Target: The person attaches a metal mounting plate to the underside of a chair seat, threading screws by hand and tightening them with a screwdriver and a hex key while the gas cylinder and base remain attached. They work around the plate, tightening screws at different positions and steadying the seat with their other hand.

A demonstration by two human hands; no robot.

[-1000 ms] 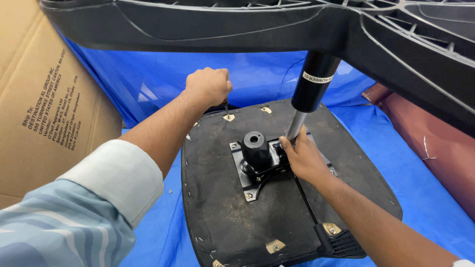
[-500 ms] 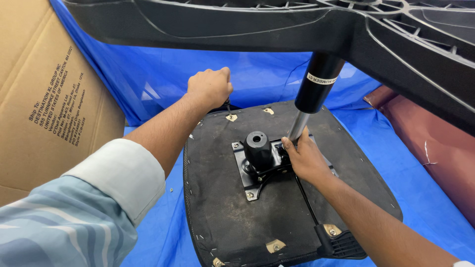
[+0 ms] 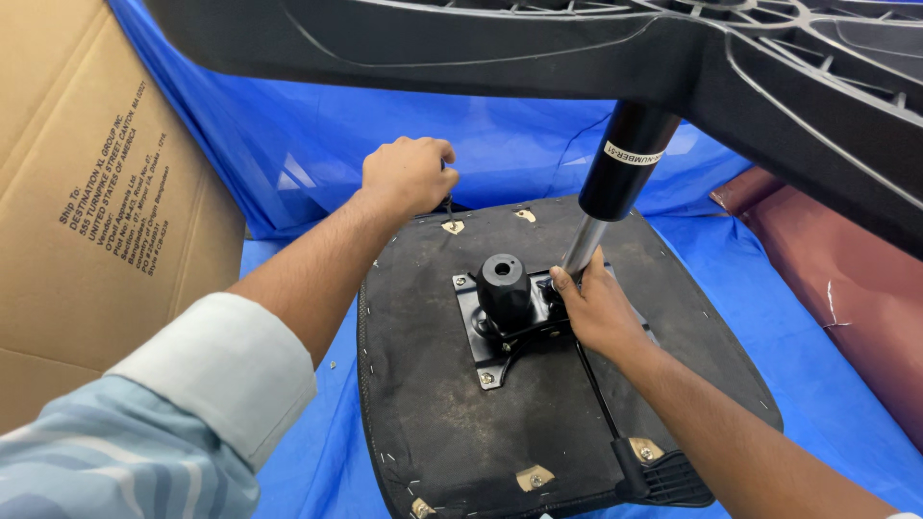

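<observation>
— Upside down on a blue tarp (image 3: 288,144), an office chair seat (image 3: 423,384) lies with its black underside facing up. Where is the hardware?

— Bolted at the middle of that seat: a black metal mounting plate (image 3: 478,332) with a round socket (image 3: 503,279) standing on it. The left hand (image 3: 409,173) is at the seat's far edge, fist closed around a thin dark tool (image 3: 449,207), apparently a hex key, its tip down near a corner fitting (image 3: 452,227). The right hand (image 3: 596,308) rests just right of the socket, fingers curled at the foot of a gas lift cylinder (image 3: 615,183); whether they fully clasp the chrome rod cannot be told.

— And above the seat?

— A black plastic star base (image 3: 538,48) hangs overhead, joined to the cylinder's top. Left of the seat stands a cardboard box (image 3: 87,240); to the right, something maroon (image 3: 846,279) lies on the tarp.

— How would the cylinder and base handle?

— Rigid and probably top-heavy, judging by the wide base up high. The polished rod looks slippery, so the matte black barrel or a base spoke seems the surer hold. The seat looks stiff and broad, its fabric stapled along the rim, and a lever paddle (image 3: 673,478) sticks out at its near right edge; gripping the rim would spare that lever.
</observation>
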